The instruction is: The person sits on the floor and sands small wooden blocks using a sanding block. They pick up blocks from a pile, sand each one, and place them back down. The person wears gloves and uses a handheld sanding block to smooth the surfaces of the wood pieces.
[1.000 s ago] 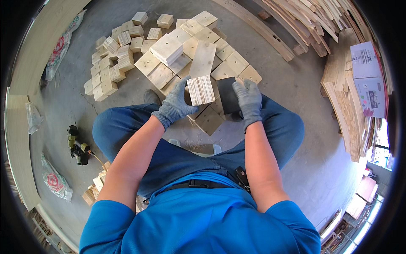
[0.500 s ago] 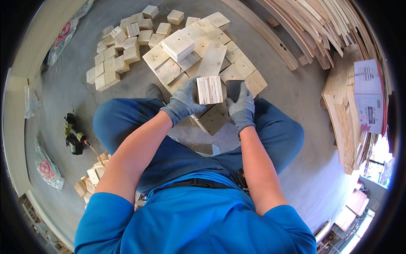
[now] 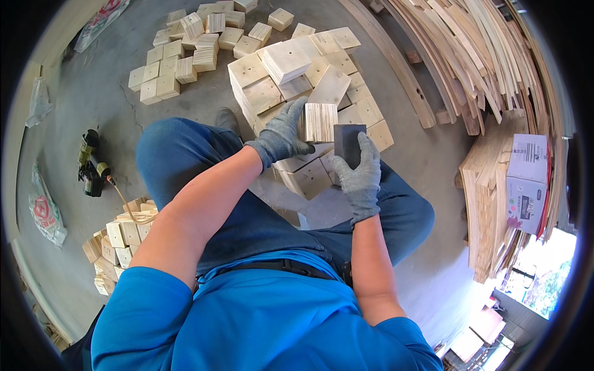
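Observation:
My left hand (image 3: 281, 136), in a grey knit glove, grips a plywood block (image 3: 321, 123) by its left side, the layered face toward me. Just to the right, my gloved right hand (image 3: 360, 175) is closed around a dark grey sanding block (image 3: 348, 145), which stands close beside the plywood. Whether the two touch is hard to tell. Beyond and beneath my hands is a broad stack of wooden blocks (image 3: 250, 70). On top of it lie another thick block (image 3: 286, 60) and a flat pale piece (image 3: 330, 86).
A pile of loose blocks (image 3: 167, 67) covers the floor at the far left. To my left are a nail gun (image 3: 93, 164) with a hose and more blocks (image 3: 127, 235). Long boards (image 3: 461, 55) and a box (image 3: 527, 179) stand at the right.
My right hand has drawn back toward me with the sanding block, which now shows more of its face. My left hand still holds the plywood block. The whole view has shifted slightly.

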### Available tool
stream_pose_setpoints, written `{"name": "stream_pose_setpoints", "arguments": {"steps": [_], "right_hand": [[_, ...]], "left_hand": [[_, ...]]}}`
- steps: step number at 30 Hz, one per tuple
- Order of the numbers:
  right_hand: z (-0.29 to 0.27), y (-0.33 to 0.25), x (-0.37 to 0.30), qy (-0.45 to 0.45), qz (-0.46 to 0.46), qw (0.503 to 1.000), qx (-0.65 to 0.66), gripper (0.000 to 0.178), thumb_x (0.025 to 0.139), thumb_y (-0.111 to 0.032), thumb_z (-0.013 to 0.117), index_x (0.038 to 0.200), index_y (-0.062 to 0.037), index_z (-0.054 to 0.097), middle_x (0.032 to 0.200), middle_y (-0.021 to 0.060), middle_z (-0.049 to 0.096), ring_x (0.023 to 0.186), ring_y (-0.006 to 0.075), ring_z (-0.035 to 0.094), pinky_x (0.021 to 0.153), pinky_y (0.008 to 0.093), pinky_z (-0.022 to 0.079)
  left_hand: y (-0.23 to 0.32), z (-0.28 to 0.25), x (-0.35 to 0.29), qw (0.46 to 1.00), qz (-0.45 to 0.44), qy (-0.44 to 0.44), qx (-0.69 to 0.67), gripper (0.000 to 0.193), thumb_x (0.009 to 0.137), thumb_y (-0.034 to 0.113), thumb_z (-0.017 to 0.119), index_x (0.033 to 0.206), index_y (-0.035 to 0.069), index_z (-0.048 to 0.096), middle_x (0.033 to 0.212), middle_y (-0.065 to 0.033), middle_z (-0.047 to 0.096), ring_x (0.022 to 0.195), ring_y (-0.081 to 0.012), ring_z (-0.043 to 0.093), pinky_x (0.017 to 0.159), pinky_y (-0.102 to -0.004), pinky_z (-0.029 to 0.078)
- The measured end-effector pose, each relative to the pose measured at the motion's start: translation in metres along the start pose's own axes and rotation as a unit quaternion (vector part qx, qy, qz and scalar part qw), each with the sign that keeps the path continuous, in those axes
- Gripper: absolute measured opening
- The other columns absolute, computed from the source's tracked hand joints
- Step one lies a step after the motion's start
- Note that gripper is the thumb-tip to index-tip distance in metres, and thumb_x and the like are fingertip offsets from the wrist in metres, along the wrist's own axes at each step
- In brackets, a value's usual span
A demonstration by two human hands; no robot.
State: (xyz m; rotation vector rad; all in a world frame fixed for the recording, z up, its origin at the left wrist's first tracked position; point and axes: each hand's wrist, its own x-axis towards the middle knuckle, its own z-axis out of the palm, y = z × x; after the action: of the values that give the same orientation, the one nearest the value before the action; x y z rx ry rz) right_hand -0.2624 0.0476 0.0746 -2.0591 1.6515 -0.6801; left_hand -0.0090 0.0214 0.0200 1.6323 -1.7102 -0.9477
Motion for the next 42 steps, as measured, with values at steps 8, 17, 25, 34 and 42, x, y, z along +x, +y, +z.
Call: {"name": "stream_pose_setpoints", "arguments": {"steps": [8, 17, 25, 34, 42], "right_hand": [[-0.009, 0.011, 0.001, 0.013, 0.028, 0.999, -0.02, 0.088, 0.08, -0.022, 0.094, 0.155, -0.0023, 0.052, 0.151, 0.0275, 0.054, 0.138, 0.043, 0.056, 0.116, 0.0468, 0.049], [-0.011, 0.019, -0.003, 0.024, 0.049, 0.998, -0.01, 0.087, 0.079, -0.022, 0.094, 0.154, -0.0026, 0.053, 0.15, 0.0266, 0.056, 0.138, 0.0425, 0.057, 0.117, 0.0468, 0.048], [-0.01, 0.025, -0.002, 0.026, 0.065, 0.998, -0.012, 0.088, 0.079, -0.021, 0.094, 0.154, -0.0023, 0.053, 0.151, 0.0257, 0.056, 0.139, 0.041, 0.057, 0.117, 0.0459, 0.048], [-0.007, 0.038, -0.002, 0.036, 0.08, 0.996, 0.006, 0.087, 0.079, -0.021, 0.095, 0.153, -0.0009, 0.054, 0.15, 0.0231, 0.058, 0.139, 0.0376, 0.057, 0.118, 0.0437, 0.048], [-0.016, 0.037, 0.0, 0.063, 0.131, 0.989, 0.038, 0.084, 0.08, -0.023, 0.095, 0.151, -0.0002, 0.057, 0.147, 0.0229, 0.06, 0.137, 0.0373, 0.059, 0.117, 0.0442, 0.049]], "left_hand": [[0.006, -0.014, -0.007, 0.972, 0.223, 0.071, 0.029, 0.068, 0.07, 0.019, 0.097, 0.131, 0.016, 0.067, 0.147, -0.0167, 0.059, 0.139, -0.0406, 0.056, 0.118, -0.0477, 0.049], [0.014, -0.017, -0.005, 0.975, 0.212, 0.062, 0.014, 0.052, 0.071, 0.015, 0.096, 0.118, 0.013, 0.075, 0.142, -0.0157, 0.064, 0.136, -0.0379, 0.059, 0.116, -0.0466, 0.051], [0.009, -0.021, 0.001, 0.982, 0.17, 0.028, -0.073, 0.03, 0.084, 0.015, 0.089, 0.111, 0.008, 0.078, 0.134, -0.0176, 0.069, 0.13, -0.0354, 0.064, 0.112, -0.0445, 0.053], [0.005, -0.022, 0.01, 0.979, 0.099, 0.121, -0.134, 0.01, 0.094, 0.008, 0.082, 0.101, 0.002, 0.076, 0.126, -0.0147, 0.072, 0.114, -0.0295, 0.071, 0.101, -0.0389, 0.057], [0.014, -0.076, -0.001, 0.996, -0.08, 0.02, 0.039, 0.028, 0.094, 0.025, 0.084, 0.104, 0.0, 0.078, 0.112, -0.0142, 0.077, 0.101, -0.0272, 0.074, 0.095, -0.0374, 0.058]]}}
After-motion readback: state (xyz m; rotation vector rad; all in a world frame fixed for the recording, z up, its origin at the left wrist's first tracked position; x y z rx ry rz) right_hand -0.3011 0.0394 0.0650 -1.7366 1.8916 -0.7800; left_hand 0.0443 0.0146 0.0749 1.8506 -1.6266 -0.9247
